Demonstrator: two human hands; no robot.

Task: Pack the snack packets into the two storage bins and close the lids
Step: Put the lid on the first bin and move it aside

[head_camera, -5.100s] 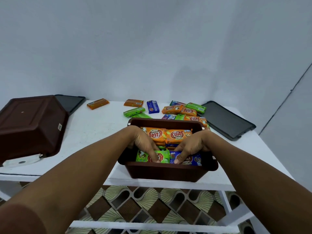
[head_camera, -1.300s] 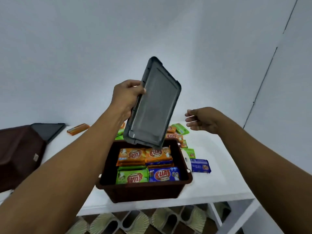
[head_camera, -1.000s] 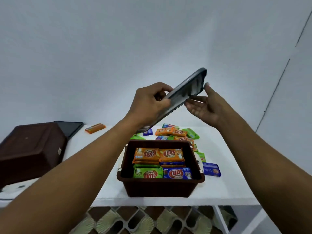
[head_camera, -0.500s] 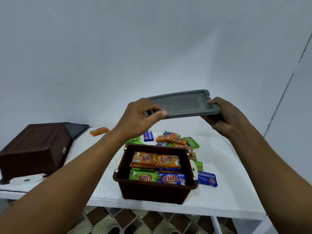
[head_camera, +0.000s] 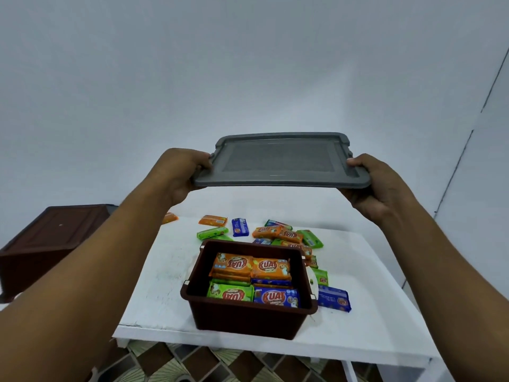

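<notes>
Presently held: grey lid point(head_camera: 281, 161), level, well above the open brown bin point(head_camera: 248, 318) on the desk point(head_camera: 165, 271).
Left hand point(head_camera: 181, 175): fingers point(head_camera: 202, 158) curled round the lid's left short edge.
Right hand point(head_camera: 377, 186): grips the right short edge.
Lid handling: probably light, stiff, smooth plastic; hold it by both short edges.
Bin contents: snack packets point(head_camera: 253, 279); loose packets point(head_camera: 286, 234) lie behind it.

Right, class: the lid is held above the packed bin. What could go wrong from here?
1. The left hand and right hand grip the lid only at its short ends, well above the brown bin; it may land skewed and not seat.
2. The orange packets are stacked high at the back; they might hold the lid up.
</notes>
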